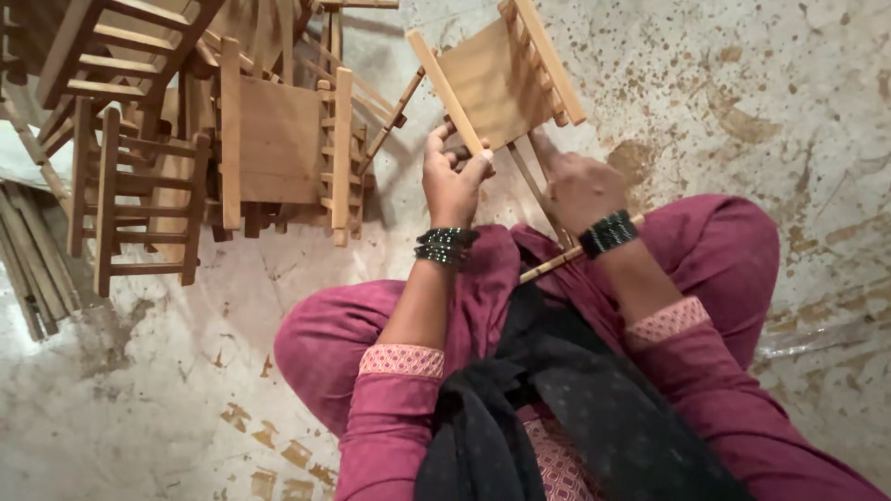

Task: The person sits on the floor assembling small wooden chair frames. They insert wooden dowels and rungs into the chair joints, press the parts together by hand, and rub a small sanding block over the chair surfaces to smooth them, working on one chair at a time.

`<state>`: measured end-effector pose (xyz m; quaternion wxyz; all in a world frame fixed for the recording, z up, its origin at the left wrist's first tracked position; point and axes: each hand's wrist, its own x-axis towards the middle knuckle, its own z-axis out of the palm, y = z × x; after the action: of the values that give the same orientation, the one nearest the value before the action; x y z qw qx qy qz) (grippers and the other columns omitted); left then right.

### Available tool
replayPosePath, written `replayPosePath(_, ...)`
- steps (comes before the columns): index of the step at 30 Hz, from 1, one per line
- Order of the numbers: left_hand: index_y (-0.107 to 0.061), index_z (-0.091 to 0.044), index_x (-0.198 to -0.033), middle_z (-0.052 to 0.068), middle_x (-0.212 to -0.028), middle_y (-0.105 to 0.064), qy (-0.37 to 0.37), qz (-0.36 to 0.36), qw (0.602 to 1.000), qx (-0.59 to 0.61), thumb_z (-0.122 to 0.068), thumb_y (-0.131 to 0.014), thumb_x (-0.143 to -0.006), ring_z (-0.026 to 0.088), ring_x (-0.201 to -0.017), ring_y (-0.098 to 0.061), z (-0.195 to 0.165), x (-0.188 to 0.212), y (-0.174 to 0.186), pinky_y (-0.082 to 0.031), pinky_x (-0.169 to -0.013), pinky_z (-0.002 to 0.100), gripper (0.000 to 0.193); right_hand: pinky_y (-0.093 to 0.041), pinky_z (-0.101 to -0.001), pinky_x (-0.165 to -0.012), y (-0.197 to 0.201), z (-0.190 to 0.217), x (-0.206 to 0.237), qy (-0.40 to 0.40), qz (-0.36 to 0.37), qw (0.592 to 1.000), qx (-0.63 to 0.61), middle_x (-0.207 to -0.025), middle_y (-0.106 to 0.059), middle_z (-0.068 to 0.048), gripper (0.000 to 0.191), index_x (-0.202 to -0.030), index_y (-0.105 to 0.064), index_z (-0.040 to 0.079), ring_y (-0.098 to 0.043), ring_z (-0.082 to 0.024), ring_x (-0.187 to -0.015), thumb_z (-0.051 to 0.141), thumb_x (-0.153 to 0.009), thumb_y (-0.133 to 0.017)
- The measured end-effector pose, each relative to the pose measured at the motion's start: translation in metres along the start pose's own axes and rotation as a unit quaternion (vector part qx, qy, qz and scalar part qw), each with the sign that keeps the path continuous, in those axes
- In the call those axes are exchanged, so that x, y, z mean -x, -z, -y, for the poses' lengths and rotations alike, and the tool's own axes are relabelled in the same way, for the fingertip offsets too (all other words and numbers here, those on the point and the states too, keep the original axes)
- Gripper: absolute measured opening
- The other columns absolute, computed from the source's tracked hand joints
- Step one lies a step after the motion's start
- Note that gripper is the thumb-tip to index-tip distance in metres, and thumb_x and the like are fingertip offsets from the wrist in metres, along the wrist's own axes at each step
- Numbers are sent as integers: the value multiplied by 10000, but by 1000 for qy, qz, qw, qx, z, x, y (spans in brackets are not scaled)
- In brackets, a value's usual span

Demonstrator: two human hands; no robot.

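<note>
Your black scarf (557, 408) hangs lowest in the frame, over your folded magenta-clad knees (325, 343), which seat you low on the stained floor (789, 111). Just above centre, your left hand (453, 181) is clamped round one rail of the small wooden chair (497, 79), tilting it toward you so its underside faces up. Your right hand (577, 188) rests on the lower frame beside it, fingers curled, though the grip itself is hidden. At upper left, finished chairs (269, 139) lie heaped within reach, loose slats (32, 260) beside them.
</note>
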<state>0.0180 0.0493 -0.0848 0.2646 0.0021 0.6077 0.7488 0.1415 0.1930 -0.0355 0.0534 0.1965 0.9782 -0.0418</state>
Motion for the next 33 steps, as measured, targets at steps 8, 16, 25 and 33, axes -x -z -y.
replayPosePath(8, -492, 2, -1382, 124, -1024, -764, -24, 22, 998, -59, 47, -731, -845, 138, -784, -730, 17, -9, 1, -636, -702, 282, 589, -591, -488, -737, -33, 22, -55, -68, 220, 973, -3, -1021, -778, -192, 895, -1660, -127, 152, -733, -372, -882, 238, -918, -619)
replayPosePath(16, -490, -11, -1388, 124, -1036, -774, -13, 34, 998, -59, 47, -737, -843, 141, -816, -749, 27, -13, 5, -645, -727, 286, 601, -589, -499, -722, -42, 25, -55, -67, 209, 976, -5, -1261, -677, -180, 955, -1625, -91, 158, -728, -365, -954, 167, -853, -655)
replayPosePath(25, -474, -35, -1453, 135, -1069, -778, -9, 30, 991, -129, -1, -739, -865, 146, -880, -757, 24, -13, 2, -643, -769, 279, 645, -552, -449, -838, 1, 22, -49, 19, 55, 981, -187, -977, -732, -143, 568, -1332, -653, 122, -696, -331, -937, 253, -790, -761)
replayPosePath(33, -476, -31, -1505, 110, -1145, -773, -86, 29, 973, -211, -30, -736, -875, 159, -983, -765, 23, -11, 1, -623, -840, 285, 682, -559, -387, -948, 4, 44, -110, 87, -284, 894, -336, -1181, -719, -158, 415, -1312, -719, 80, -691, -318, -1083, 14, -923, -589)
